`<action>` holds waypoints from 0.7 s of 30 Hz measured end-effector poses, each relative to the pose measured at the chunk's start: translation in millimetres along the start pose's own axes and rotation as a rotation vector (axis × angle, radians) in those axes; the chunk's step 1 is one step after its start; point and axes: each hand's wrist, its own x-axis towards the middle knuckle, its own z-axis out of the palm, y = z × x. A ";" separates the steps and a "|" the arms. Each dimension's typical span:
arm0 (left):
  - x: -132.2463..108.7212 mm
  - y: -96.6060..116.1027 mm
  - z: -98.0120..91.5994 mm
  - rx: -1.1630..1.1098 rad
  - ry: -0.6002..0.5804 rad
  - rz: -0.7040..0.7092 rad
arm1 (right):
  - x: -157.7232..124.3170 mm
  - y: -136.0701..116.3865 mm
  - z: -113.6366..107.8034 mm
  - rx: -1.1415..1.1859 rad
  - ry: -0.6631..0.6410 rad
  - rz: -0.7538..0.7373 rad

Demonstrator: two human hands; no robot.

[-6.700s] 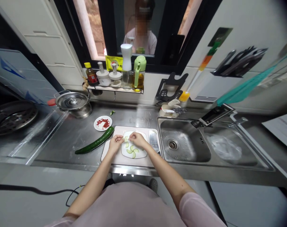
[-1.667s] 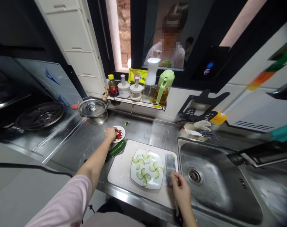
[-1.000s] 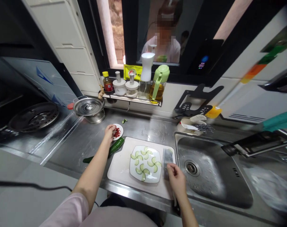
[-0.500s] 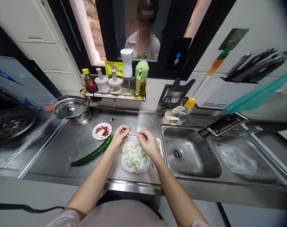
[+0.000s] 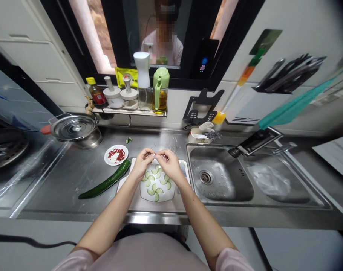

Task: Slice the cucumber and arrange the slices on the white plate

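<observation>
Slices (image 5: 156, 197), pale-green crescents in pinwheels on a square plate (image 5: 167, 194), both hands (image 5: 143, 163) (image 5: 169, 164) in a pinch around a red bit (image 5: 153, 154).

Kitchen: steel sink (image 5: 225, 184) at 4 o'clock, wall utensil holder (image 5: 249, 107) at 2, seasoning jars (image 5: 129, 99) at 10, lidded pot (image 5: 86, 138) at 9

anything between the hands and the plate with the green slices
Nothing visible: the left hand and right hand meet over the far edge of the plate, a small red piece apparently pinched there; no object shows between them and the green slices.
</observation>
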 end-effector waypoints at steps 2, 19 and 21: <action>-1.3 -0.8 1.5 -0.019 0.000 -0.002 | 0.8 -0.3 1.3 0.007 -0.003 -0.003; -0.4 -59.9 -38.9 0.946 0.029 -0.090 | -23.4 90.8 12.7 -0.558 -0.351 0.110; -1.1 -63.1 -32.9 1.054 -0.026 -0.107 | -27.6 95.8 17.3 -0.642 -0.403 0.105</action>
